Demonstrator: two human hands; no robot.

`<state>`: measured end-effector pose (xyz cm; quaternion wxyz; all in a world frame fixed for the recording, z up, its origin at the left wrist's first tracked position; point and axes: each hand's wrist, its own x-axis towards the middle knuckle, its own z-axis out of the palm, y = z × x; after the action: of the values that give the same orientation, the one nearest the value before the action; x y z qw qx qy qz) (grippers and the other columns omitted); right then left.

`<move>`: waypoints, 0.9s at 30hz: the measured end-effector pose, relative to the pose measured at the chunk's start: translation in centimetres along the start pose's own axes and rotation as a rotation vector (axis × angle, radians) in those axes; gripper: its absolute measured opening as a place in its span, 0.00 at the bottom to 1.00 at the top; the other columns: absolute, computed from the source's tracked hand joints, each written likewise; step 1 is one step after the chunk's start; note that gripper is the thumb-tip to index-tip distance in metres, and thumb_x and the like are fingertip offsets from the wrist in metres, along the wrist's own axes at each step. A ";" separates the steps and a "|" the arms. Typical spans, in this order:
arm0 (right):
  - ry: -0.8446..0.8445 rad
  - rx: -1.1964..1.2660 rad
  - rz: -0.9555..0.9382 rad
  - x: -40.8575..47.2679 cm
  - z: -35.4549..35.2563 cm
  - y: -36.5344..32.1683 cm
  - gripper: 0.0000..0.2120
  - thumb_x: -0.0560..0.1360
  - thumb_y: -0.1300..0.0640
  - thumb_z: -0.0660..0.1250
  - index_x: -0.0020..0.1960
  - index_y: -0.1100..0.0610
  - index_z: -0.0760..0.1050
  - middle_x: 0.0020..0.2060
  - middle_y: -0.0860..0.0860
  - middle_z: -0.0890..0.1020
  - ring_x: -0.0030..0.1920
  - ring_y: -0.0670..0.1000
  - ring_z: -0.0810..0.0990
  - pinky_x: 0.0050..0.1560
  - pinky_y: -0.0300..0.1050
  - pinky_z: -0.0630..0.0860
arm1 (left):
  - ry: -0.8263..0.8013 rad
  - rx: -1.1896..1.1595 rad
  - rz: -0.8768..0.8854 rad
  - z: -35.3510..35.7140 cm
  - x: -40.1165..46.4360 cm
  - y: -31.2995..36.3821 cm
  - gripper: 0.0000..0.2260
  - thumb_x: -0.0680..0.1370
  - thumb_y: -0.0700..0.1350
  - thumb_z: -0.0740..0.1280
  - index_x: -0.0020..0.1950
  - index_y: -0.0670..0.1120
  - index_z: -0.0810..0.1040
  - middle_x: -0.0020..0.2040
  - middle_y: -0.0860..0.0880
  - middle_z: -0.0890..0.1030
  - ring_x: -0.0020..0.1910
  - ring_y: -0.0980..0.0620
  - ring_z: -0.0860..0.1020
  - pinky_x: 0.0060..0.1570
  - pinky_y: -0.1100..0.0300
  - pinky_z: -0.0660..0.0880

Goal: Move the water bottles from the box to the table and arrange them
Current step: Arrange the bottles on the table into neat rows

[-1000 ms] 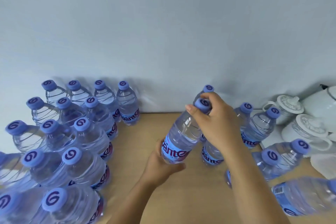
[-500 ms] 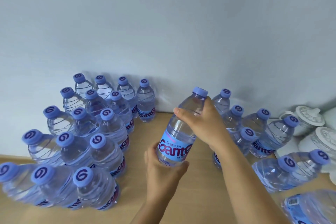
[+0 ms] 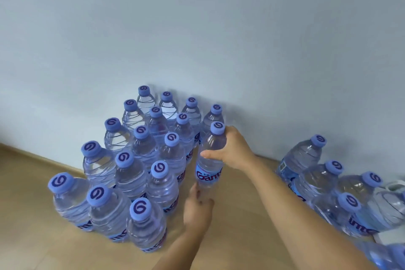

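Right hand wrapped around the upper body of the held bottle, just below the cap, steering it upright beside the arranged block of bottles on the wooden surface. Left hand at the bottle's base, fingers blurred; whether gripping or merely steadying, impossible to tell. Probably guiding the foot into line with the near-right column, labels forward, rows tight against the wall to keep the block square. Loose cluster of bottles well apart on the right, seemingly awaiting the same treatment. Box not visible. Close packing risks nudging neighbours.
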<state>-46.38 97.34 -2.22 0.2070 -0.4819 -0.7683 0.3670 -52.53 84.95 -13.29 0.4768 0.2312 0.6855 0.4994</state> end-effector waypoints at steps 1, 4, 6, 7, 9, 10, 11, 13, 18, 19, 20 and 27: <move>0.000 0.011 -0.020 0.6 0.4 0.1 0.24 0.60 0.49 0.80 0.48 0.44 0.69 0.51 0.48 0.74 0.50 0.47 0.75 0.44 0.33 0.68 | -0.032 0.001 -0.031 -0.1 0.4 -0.1 0.31 0.74 0.33 0.62 0.76 0.49 0.60 0.66 0.51 0.72 0.51 0.63 0.74 0.40 0.68 0.69; -0.009 -0.002 -0.063 2.0 1.4 0.6 0.25 0.59 0.49 0.80 0.46 0.42 0.66 0.48 0.42 0.72 0.48 0.44 0.73 0.40 0.26 0.65 | -0.107 -0.023 -0.086 0.2 1.8 0.1 0.31 0.76 0.32 0.60 0.77 0.47 0.57 0.72 0.44 0.67 0.64 0.50 0.72 0.43 0.68 0.69; 0.004 -0.026 -0.074 2.7 2.1 1.1 0.27 0.59 0.48 0.79 0.49 0.43 0.66 0.45 0.37 0.71 0.48 0.43 0.72 0.38 0.25 0.64 | -0.115 -0.050 -0.114 0.5 2.8 0.2 0.30 0.76 0.31 0.60 0.76 0.46 0.59 0.69 0.40 0.71 0.59 0.47 0.75 0.44 0.66 0.69; 0.019 -0.027 -0.078 2.9 2.4 1.4 0.27 0.59 0.48 0.79 0.50 0.42 0.66 0.44 0.36 0.71 0.47 0.42 0.72 0.38 0.25 0.64 | -0.113 -0.073 -0.129 0.6 3.1 0.3 0.29 0.76 0.31 0.61 0.76 0.45 0.60 0.64 0.42 0.75 0.54 0.48 0.76 0.44 0.66 0.69; 0.055 -0.009 -0.075 3.2 2.7 2.0 0.27 0.60 0.48 0.79 0.50 0.41 0.66 0.45 0.37 0.72 0.48 0.42 0.72 0.41 0.27 0.65 | -0.106 -0.136 -0.149 0.8 3.8 0.2 0.28 0.76 0.31 0.61 0.75 0.43 0.60 0.51 0.51 0.76 0.42 0.57 0.73 0.38 0.72 0.69; 0.073 0.004 -0.068 3.5 2.8 2.3 0.27 0.60 0.48 0.79 0.51 0.41 0.66 0.47 0.39 0.73 0.49 0.43 0.73 0.44 0.31 0.67 | -0.097 -0.158 -0.160 0.9 4.2 0.2 0.28 0.76 0.31 0.62 0.75 0.43 0.60 0.48 0.55 0.75 0.38 0.62 0.70 0.34 0.75 0.69; 0.086 0.015 -0.062 3.7 2.8 2.6 0.27 0.60 0.49 0.79 0.51 0.41 0.66 0.48 0.40 0.73 0.49 0.44 0.73 0.46 0.35 0.68 | -0.094 -0.171 -0.178 1.2 4.5 0.1 0.28 0.76 0.32 0.62 0.75 0.43 0.60 0.48 0.57 0.75 0.37 0.64 0.69 0.32 0.76 0.69; 0.103 0.004 -0.086 3.8 3.0 2.7 0.25 0.61 0.51 0.79 0.50 0.43 0.68 0.47 0.42 0.73 0.49 0.46 0.74 0.45 0.37 0.68 | -0.081 -0.202 -0.207 1.5 5.3 0.0 0.27 0.76 0.32 0.64 0.75 0.43 0.62 0.45 0.58 0.76 0.36 0.61 0.70 0.34 0.72 0.69; 0.127 -0.060 -0.151 3.9 3.4 3.5 0.29 0.62 0.54 0.79 0.60 0.57 0.73 0.51 0.48 0.69 0.57 0.53 0.72 0.55 0.39 0.67 | -0.038 -0.253 -0.268 2.3 5.9 -0.5 0.28 0.76 0.31 0.64 0.75 0.43 0.63 0.46 0.61 0.75 0.40 0.57 0.74 0.44 0.63 0.71; 0.122 -0.063 -0.154 3.8 3.3 3.5 0.30 0.63 0.54 0.78 0.61 0.58 0.72 0.53 0.51 0.70 0.58 0.54 0.71 0.55 0.38 0.66 | -0.039 -0.257 -0.263 2.4 5.8 -0.4 0.28 0.76 0.31 0.64 0.74 0.43 0.63 0.50 0.60 0.75 0.42 0.57 0.75 0.45 0.62 0.72; 0.108 -0.063 -0.150 3.7 3.3 3.4 0.31 0.63 0.54 0.78 0.63 0.58 0.71 0.55 0.53 0.71 0.59 0.55 0.71 0.55 0.37 0.64 | -0.038 -0.269 -0.257 2.5 5.7 -0.3 0.28 0.76 0.32 0.64 0.74 0.44 0.63 0.55 0.58 0.76 0.44 0.56 0.76 0.47 0.62 0.73; 0.120 -0.044 0.051 -2.0 1.5 2.8 0.42 0.67 0.40 0.72 0.73 0.52 0.57 0.65 0.49 0.65 0.66 0.47 0.61 0.63 0.37 0.59 | -0.208 -0.238 -0.266 4.9 2.8 1.5 0.24 0.78 0.33 0.60 0.73 0.35 0.60 0.67 0.37 0.72 0.56 0.44 0.77 0.52 0.55 0.73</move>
<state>-44.83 95.71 -5.30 0.2324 -0.5269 -0.7499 0.3255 -49.70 90.01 -13.29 0.6305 0.1310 0.5932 0.4831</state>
